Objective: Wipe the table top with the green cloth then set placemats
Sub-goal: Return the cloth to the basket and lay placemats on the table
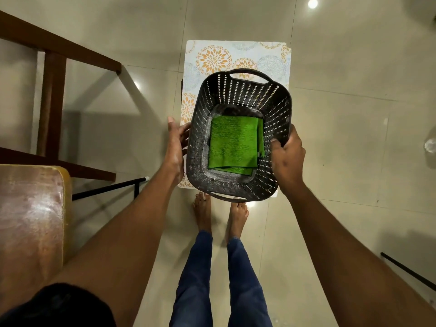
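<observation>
A dark slotted plastic basket point(240, 138) holds one thing: the green cloth point(233, 145), folded into a neat rectangle and lying flat on the basket's floor. Its nap looks short and ribbed, bright green, with folded layers showing along the right and lower edges. The left hand point(175, 147) presses the basket's outer left wall, fingers only loosely bent. The right hand point(286, 156) has its grip curled over the right rim. Beneath the basket lies a floral placemat point(217, 60) on a small table.
</observation>
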`<state>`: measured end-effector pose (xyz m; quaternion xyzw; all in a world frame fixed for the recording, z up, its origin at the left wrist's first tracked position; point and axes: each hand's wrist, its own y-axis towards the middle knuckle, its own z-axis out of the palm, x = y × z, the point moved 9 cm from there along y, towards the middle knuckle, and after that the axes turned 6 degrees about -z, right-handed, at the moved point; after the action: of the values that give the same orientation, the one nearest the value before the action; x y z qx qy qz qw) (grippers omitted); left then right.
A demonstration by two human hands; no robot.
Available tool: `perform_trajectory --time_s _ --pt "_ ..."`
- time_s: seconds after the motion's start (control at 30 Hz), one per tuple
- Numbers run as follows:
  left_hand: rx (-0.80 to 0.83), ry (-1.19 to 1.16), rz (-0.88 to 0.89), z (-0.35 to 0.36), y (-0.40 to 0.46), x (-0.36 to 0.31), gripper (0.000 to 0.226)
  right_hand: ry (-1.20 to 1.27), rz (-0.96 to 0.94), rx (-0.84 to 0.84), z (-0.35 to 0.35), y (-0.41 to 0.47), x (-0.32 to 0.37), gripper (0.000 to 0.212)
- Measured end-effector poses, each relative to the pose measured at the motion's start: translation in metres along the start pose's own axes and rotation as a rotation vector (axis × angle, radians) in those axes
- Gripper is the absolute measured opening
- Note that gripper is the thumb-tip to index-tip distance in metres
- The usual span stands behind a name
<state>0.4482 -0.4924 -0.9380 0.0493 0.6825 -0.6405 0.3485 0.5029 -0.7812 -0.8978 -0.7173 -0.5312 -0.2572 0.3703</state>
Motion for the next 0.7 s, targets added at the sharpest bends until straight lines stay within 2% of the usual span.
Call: perform_trajectory --time_s 0.1,0.2,0.33,0.37,0.5,0.6,0.7 --pt "-0.057 -0.044 0.061 -0.014 0.004 -0.006 0.077 0.048 0.024 0.027 0.004 -0.003 -0.003 0.039" --pt "-0.146 -0.079 0.082 -0.028 0.007 -0.011 0.064 0.067 0.033 -0.018 0.001 -0.003 -0.006 0.045" --pt "-0.427 0.197 0.139 -0.053 0.013 -0.019 0.031 0.102 0.033 -0.11 -0.015 -0.003 -0.011 0.043" --pt "-0.458 0.256 0.126 -0.054 0.015 -0.019 0.033 0.108 0.04 -0.126 -0.021 -0.003 -0.014 0.042" --pt "-0.44 0.453 -0.031 -0.052 0.026 -0.001 0.065 0.106 0.078 -0.173 -0.047 -0.008 -0.029 0.033" --pt "-0.426 0.517 -0.071 -0.047 0.025 0.012 0.048 0.109 0.074 -0.191 -0.065 -0.009 -0.04 0.029" --pt "-0.451 0.526 -0.12 -0.049 0.022 0.022 0.049 0.094 0.064 -0.209 -0.083 -0.01 -0.052 0.028"
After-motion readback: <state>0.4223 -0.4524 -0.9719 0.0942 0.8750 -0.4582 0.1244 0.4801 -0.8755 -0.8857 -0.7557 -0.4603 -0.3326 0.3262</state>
